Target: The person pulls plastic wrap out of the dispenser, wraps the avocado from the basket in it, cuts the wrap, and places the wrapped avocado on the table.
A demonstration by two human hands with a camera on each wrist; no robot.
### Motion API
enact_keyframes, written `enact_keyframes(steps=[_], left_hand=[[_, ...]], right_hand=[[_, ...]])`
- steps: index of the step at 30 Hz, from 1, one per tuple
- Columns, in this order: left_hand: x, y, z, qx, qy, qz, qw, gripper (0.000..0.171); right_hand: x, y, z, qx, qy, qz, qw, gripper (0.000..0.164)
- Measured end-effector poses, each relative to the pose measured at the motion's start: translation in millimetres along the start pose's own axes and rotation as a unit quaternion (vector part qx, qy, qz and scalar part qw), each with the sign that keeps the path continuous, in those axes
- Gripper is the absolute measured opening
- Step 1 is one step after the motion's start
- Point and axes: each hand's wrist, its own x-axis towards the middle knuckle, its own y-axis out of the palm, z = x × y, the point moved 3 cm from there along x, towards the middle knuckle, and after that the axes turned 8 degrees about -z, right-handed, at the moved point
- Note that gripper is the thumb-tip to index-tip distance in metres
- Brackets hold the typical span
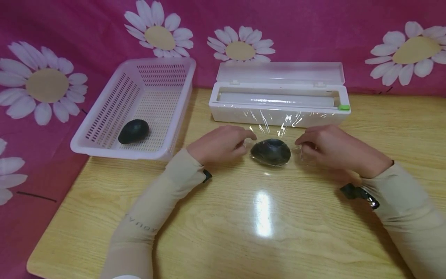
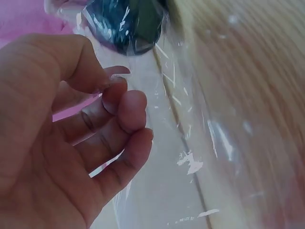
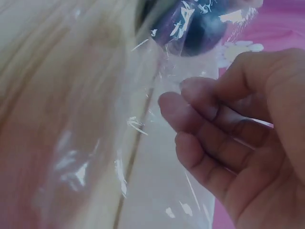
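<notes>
A dark avocado (image 1: pixel 270 152) sits on the table in the head view, with clear plastic wrap (image 1: pixel 266 123) lying over it and running back to the dispenser box (image 1: pixel 230 114). To its left, my left hand (image 1: pixel 224 145) pinches an edge of the wrap between thumb and forefinger. On the other side my right hand (image 1: pixel 329 149), fingers curled, holds the opposite edge. Both wrist views show the glossy wrap (image 2: pixel 190 157) spread past the fingertips, and the covered avocado (image 3: pixel 195 31) just beyond them.
At the back left stands a white slotted basket (image 1: pixel 118 154) holding another dark avocado (image 1: pixel 134 131). The dispenser's lid (image 1: pixel 278 72) is raised, showing the wrap roll (image 1: pixel 278 100) inside. A green slider (image 1: pixel 343 107) is at its right end. Behind hangs a pink flowered cloth (image 1: pixel 306 35).
</notes>
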Motion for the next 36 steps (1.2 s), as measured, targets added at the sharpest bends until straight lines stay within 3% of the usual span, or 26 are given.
enact_keyframes(steps=[8,13,20,32,36], left_hand=[[10.1,9.3,-1.8,-0.019,0.001,0.006,0.9998,0.032],[14.8,12.3,-2.7,-0.032,0.000,-0.008,0.9994,0.020],[19.5,12.8,-6.0,-0.022,-0.004,-0.031,0.9993,0.032],[23.8,13.4,-9.2,0.001,0.014,-0.057,0.9982,0.027],[24.6,15.0,-9.1,-0.003,0.004,-0.056,0.9984,0.027]], right_hand=[[6,12,9,0.039,0.029,0.040,0.998,0.017],[8,18,11,0.036,0.060,0.054,0.996,0.030],[12,23,14,0.046,0.088,0.058,0.993,0.041],[19,31,16,0.008,0.086,0.052,0.995,0.052],[18,31,16,-0.011,0.074,0.048,0.996,0.054]])
